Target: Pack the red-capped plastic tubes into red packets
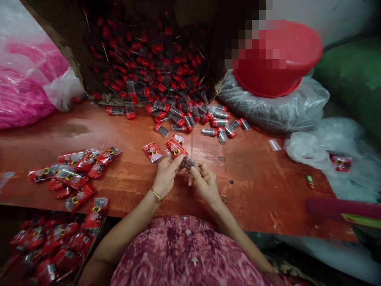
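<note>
Pinching a red packet [177,149] with the left fingers [176,161] and a tube of dark balls [187,162] with the right fingers [197,175], close together over the tabletop [256,178], maybe to keep both steady, with more tubes [210,132] lying by the big box [61,33], likely for easy reach.

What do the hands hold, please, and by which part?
Left hand: red packet, by its near edge. Right hand: tube, apparently by its right end.
</note>
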The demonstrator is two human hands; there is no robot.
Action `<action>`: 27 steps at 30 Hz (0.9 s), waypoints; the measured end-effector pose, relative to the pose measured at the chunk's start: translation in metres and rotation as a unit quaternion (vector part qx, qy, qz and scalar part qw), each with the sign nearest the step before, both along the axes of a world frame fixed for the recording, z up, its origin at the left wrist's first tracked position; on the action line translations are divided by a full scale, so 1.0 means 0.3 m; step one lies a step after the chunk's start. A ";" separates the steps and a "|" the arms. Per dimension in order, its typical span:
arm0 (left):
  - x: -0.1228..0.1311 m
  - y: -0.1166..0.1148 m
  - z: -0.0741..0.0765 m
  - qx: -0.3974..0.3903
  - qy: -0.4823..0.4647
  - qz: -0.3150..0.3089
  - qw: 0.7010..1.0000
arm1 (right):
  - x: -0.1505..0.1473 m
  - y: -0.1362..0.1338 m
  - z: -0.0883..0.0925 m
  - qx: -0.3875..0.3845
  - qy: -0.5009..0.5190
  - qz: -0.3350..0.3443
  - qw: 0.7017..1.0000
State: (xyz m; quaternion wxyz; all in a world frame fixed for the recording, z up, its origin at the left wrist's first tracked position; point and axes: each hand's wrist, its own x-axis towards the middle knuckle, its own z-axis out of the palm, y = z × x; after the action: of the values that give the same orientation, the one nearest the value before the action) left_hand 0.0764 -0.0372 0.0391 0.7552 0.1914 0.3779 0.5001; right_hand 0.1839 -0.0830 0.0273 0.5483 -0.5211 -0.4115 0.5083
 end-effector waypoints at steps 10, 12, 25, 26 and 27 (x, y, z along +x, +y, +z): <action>0.015 -0.003 0.022 0.000 0.033 -0.009 0.999 | -0.067 0.021 -0.011 0.025 -0.007 -0.058 0.998; 0.022 -0.010 0.011 -0.003 0.048 -0.018 0.999 | -0.064 0.029 -0.015 0.017 0.005 -0.059 0.998; -0.096 0.014 -0.020 -0.106 0.003 -0.134 0.985 | -0.003 0.185 -0.055 0.126 -0.285 0.009 0.950; -0.118 0.017 -0.018 -0.128 0.011 -0.135 0.982 | 0.005 0.208 -0.049 0.154 -0.328 0.042 0.931; -0.144 0.022 -0.014 -0.144 0.020 -0.121 0.982 | 0.018 0.235 -0.041 0.180 -0.370 0.072 0.909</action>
State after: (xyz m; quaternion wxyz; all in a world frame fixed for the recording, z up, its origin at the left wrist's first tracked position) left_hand 0.0334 -0.0306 0.0348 0.8220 0.1344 0.4353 0.3417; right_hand 0.1894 -0.0125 0.0151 0.4035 -0.5334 -0.7055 0.2344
